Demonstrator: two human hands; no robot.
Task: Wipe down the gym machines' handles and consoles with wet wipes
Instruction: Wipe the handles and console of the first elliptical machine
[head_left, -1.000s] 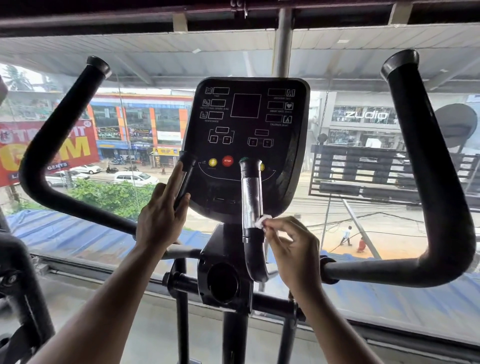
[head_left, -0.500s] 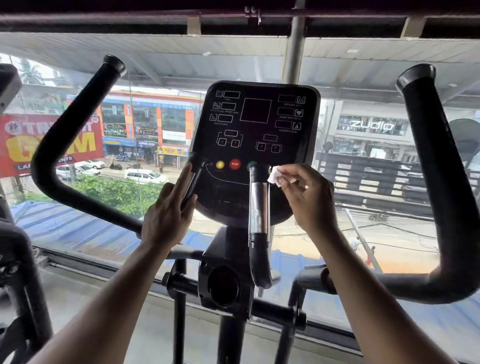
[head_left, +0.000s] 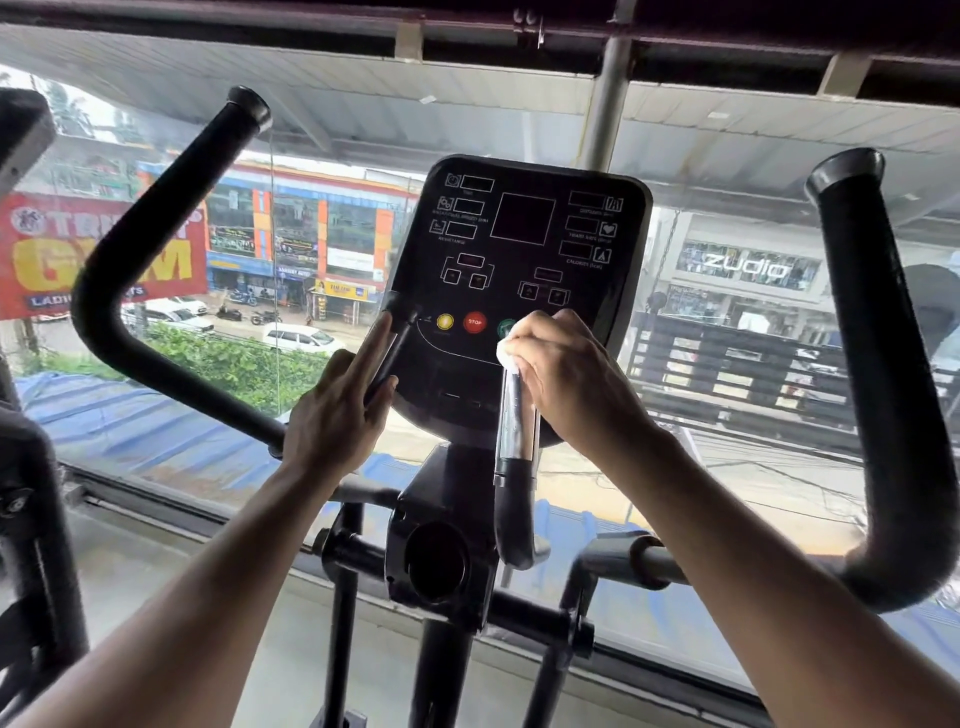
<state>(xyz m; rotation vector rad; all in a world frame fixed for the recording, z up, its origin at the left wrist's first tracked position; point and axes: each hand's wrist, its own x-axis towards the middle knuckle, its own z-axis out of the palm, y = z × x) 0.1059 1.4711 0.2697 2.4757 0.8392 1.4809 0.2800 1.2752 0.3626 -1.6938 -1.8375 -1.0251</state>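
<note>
Right hand (head_left: 566, 379) grips a white wet wipe (head_left: 506, 356), fingers curled round it at the top of the chrome pulse grip (head_left: 514, 415), just below the console (head_left: 524, 249) and touching its lower edge near the green button (head_left: 505, 327). Left hand (head_left: 332, 421) is at the console's lower left: fingers straight and relaxed, lying along the thin black pulse grip (head_left: 392, 345) there, thumb on its other side. Yellow button (head_left: 444, 322) and red STOP button (head_left: 474, 322) sit between the two hands. Long black handles flank the console: left handle (head_left: 156, 223), right handle (head_left: 878, 364).
</note>
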